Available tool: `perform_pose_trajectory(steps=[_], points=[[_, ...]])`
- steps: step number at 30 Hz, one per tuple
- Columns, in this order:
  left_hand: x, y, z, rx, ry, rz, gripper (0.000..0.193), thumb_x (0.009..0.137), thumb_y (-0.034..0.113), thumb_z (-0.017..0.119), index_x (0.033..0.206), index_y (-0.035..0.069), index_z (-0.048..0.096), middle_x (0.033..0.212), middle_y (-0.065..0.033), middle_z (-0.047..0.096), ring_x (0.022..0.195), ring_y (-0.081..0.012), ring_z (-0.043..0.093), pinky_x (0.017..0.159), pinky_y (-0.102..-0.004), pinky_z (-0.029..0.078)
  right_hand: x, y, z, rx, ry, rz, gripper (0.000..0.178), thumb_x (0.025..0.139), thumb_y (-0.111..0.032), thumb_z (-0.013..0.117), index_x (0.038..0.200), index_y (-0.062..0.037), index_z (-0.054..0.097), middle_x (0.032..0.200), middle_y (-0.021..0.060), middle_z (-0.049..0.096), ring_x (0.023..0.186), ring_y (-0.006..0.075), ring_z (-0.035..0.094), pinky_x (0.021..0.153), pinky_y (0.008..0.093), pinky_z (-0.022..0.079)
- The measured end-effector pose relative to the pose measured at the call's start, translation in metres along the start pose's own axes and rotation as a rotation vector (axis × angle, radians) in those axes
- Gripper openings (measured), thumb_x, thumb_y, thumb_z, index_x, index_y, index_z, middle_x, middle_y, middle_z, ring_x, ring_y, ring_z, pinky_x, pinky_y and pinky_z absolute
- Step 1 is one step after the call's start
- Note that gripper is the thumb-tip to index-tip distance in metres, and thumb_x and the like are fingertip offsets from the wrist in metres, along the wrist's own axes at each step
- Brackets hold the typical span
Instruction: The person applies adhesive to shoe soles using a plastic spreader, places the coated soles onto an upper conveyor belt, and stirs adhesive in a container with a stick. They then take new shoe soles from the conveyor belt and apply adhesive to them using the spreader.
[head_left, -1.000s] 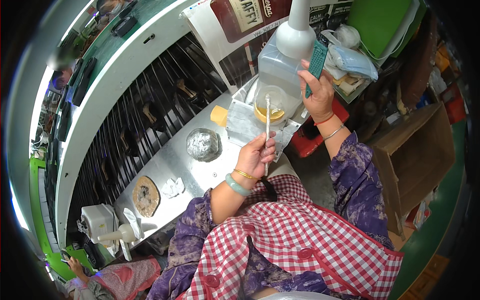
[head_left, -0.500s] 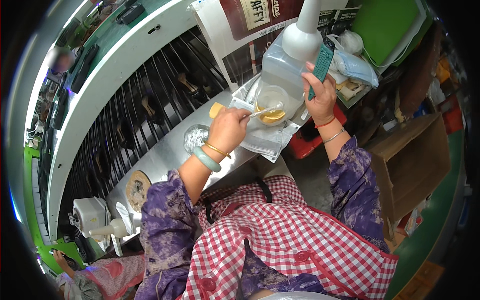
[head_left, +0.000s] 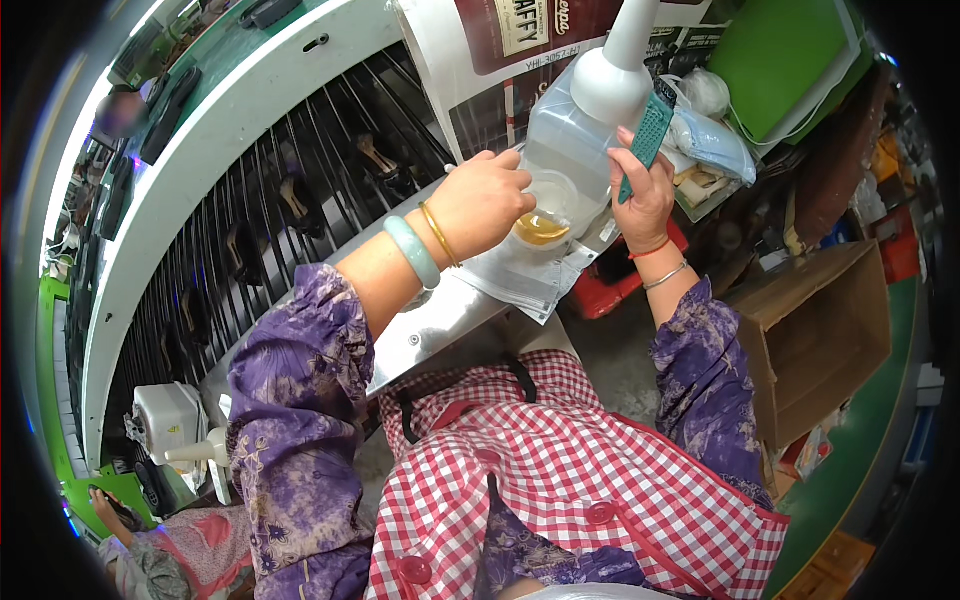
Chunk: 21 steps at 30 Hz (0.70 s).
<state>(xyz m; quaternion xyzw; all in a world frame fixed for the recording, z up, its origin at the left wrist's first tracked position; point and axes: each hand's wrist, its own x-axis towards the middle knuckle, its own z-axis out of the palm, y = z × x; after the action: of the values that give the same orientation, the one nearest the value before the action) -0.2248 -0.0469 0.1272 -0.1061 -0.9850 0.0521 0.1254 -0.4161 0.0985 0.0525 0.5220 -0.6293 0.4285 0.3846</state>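
Metal bench (head_left: 425, 325): catching a hard glare.
Left hand (head_left: 480, 205): fingers curled just beside the clear cup (head_left: 568, 203); can't tell what's pinched.
Cup: sitting between both hands, left one nearer.
Right hand (head_left: 643, 200): clasping a teal strip (head_left: 650, 135), apart from the left.
Strip's long axis: slanting up and rightward.

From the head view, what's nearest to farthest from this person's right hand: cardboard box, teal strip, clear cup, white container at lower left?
From the right hand:
1. Teal strip: held in its fingers.
2. Clear cup: just to its left.
3. Cardboard box: lower right.
4. White container: far lower left.
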Motion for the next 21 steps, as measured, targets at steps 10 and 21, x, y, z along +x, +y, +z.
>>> perform_pose_trajectory(steps=[10,21], points=[[-0.003,0.011,0.008,0.024,-0.03,0.071,0.011,0.067,0.006,0.06,0.076,0.011,0.062,0.079,0.0003,0.054,0.086,-0.0189,0.051,0.072,-0.0312,0.043,0.003,-0.003,-0.003,-0.012,-0.005,-0.008,0.029,0.073,-0.001,0.07,0.096,-0.0147,0.061,0.11,0.0043,0.065,0.094,0.0257,0.061,0.085,0.0336,0.045],[-0.047,0.038,0.044,-0.135,0.341,-0.535,0.015,0.075,0.005,0.064,0.088,0.01,0.068,0.073,-0.0046,0.056,0.073,-0.0258,0.05,0.065,-0.0344,0.045,0.0,0.0,-0.001,-0.003,0.0,0.002,0.032,0.071,-0.001,0.07,0.097,-0.0165,0.062,0.111,0.0031,0.064,0.095,0.0254,0.059,0.086,0.0344,0.043]])
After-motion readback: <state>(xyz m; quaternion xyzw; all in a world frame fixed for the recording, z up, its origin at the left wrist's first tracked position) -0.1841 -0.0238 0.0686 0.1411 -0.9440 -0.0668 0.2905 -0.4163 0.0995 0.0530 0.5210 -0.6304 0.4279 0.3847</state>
